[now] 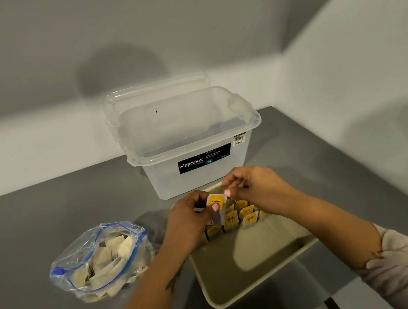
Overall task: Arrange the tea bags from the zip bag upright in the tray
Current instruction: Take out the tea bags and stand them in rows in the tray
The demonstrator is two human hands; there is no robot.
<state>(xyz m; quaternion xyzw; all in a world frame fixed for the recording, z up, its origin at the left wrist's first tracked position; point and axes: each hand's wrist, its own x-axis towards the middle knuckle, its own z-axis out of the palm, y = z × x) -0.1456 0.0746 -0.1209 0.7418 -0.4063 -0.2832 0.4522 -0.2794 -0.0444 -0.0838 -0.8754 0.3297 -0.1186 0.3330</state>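
A beige tray [255, 261] lies on the steel table in front of me. Several tea bags with yellow tags [247, 216] stand upright in rows at its far end. My left hand [189, 220] pinches one tea bag [216, 204] by its yellow tag, just above those rows. My right hand [253, 187] hovers over the tray's far edge with thumb and fingers pinched at the top of that same tea bag, seemingly on its string. To the left lies an open clear zip bag [98, 259] with a blue seal, holding several more tea bags.
A clear plastic storage box [186, 141] with its lid tipped back stands right behind the tray. Grey walls close off the table at the back and right. The table's front edge [336, 301] shows at the bottom right.
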